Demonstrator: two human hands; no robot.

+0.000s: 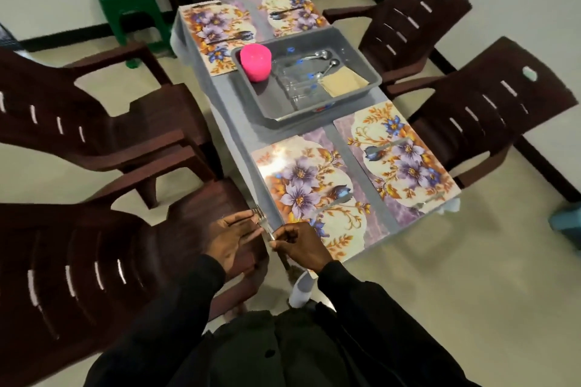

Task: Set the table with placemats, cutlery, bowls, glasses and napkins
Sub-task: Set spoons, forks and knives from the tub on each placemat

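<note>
Several floral placemats lie on the grey table (239, 135); the nearest placemat (309, 188) is in front of me, another placemat (399, 157) to its right. Knives rest on the mats, one knife (334, 202) on the near mat. My left hand (234, 237) and my right hand (298, 243) meet at the table's near left corner, both fingering a metal fork (263, 223). A grey tray (358, 56) in the table's middle holds a stack of pink bowls (255, 61), clear glasses (295, 82), spoons (320, 56) and beige napkins (344, 82).
Dark brown plastic chairs surround the table: two chairs (94, 122) on the left, two chairs (490, 110) on the right. A green stool (125, 0) stands at the far wall. A blue stool (567, 225) shows at the right edge.
</note>
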